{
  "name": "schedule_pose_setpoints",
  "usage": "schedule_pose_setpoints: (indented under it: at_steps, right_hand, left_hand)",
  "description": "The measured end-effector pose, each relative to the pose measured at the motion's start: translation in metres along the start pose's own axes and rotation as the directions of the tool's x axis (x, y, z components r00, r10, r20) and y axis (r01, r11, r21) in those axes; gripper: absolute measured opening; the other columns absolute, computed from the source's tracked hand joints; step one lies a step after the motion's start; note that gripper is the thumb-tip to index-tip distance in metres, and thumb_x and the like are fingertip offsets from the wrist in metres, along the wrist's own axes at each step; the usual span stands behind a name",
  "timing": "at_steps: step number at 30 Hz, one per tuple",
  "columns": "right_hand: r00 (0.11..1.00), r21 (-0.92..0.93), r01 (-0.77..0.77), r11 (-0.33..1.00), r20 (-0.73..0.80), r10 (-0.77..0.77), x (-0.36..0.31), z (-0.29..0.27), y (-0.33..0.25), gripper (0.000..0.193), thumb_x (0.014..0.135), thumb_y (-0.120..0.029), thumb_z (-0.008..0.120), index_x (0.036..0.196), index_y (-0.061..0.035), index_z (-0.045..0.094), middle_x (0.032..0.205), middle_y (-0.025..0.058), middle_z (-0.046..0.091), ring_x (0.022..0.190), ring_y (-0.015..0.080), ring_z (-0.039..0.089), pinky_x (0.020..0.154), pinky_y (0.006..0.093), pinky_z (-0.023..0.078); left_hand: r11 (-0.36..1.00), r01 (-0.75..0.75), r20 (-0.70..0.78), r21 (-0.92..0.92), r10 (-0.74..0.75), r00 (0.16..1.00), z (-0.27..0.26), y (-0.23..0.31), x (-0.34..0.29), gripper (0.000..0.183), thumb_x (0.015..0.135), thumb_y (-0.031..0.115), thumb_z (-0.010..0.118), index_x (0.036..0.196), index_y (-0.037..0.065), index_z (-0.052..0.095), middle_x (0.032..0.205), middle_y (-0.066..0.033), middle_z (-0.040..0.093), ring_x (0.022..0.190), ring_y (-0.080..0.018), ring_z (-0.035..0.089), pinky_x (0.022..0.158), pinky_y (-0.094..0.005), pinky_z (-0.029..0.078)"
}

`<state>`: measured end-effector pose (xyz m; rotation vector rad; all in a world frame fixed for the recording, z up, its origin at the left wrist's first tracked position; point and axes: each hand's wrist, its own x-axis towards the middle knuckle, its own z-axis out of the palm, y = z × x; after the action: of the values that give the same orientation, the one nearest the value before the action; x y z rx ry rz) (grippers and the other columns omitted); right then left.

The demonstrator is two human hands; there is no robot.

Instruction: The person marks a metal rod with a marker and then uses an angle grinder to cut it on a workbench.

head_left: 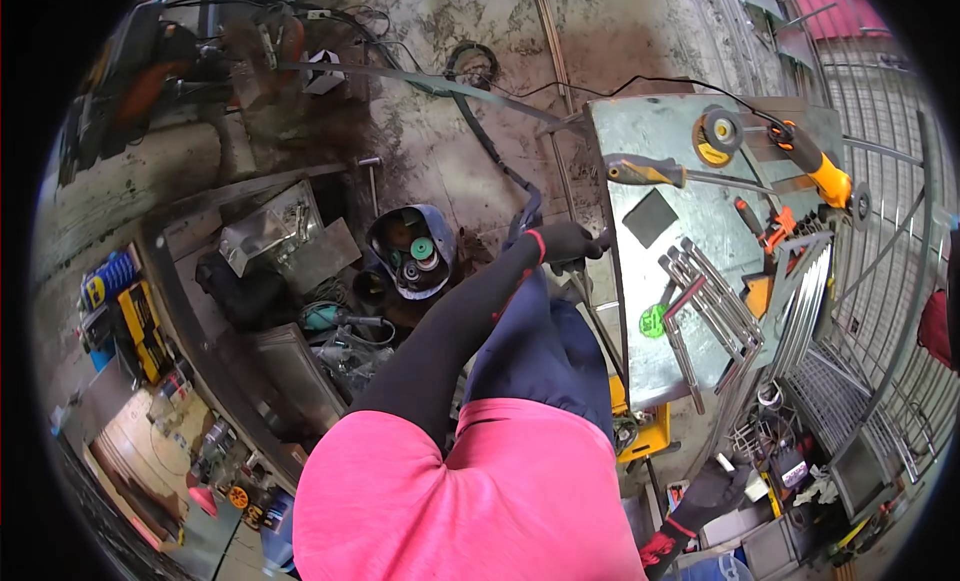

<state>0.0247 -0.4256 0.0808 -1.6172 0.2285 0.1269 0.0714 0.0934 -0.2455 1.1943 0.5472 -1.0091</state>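
My left hand [574, 243], in a black glove with a red cuff, is curled beside the left edge of the metal-topped table [625, 311]. What its fingers close around, if anything, is hidden. My right hand [718, 489], also in a black glove, is low at the right, past the table's near end. A short white stick-like piece [725, 463] shows at its fingers, which look closed on it. On the tabletop lie several shiny metal tubes [712, 306], a green round object [652, 321], a dark square plate [650, 218] and a yellow-and-grey handled screwdriver [650, 172].
An orange angle grinder [822, 171] with a black cord and abrasive discs [718, 136] occupy the table's far end. Metal bars [805, 301] lean along its right side. Left of me stand a bucket [440, 239] of discs and a bin of scrap. A cable [485, 141] crosses the floor.
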Motion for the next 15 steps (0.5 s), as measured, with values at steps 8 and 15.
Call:
schedule_pose_setpoints:
  at_steps: [8, 15]
  right_hand:
    - [0.982, 0.334, -0.087, 0.938, 0.185, 0.026, 0.058, -0.012, -0.028, 0.032, 0.118, -0.025, 0.052, 0.134, -0.0032, 0.067, 0.124, 0.0106, 0.073, 0.118, 0.0228, 0.069, 0.11, 0.0444, 0.054]
    - [0.924, 0.057, 0.046, 0.997, 0.377, -0.064, 0.098, -0.064, -0.001, 0.033, 0.111, -0.037, 0.066, 0.107, -0.0035, 0.065, 0.085, 0.0062, 0.061, 0.085, 0.0244, 0.066, 0.092, 0.0455, 0.057]
  left_hand:
    - [0.92, -0.3, -0.115, -0.253, 0.28, 0.953, 0.064, -0.051, -0.097, 0.028, 0.104, 0.027, 0.073, 0.11, -0.001, 0.072, 0.089, -0.0077, 0.074, 0.071, -0.0164, 0.069, 0.064, -0.0344, 0.055]
    - [0.758, -0.59, -0.5, -0.279, 0.409, 0.763, 0.114, -0.1, -0.213, 0.04, 0.097, 0.021, 0.077, 0.125, -0.006, 0.071, 0.105, -0.0072, 0.076, 0.089, -0.0155, 0.073, 0.079, -0.0306, 0.059]
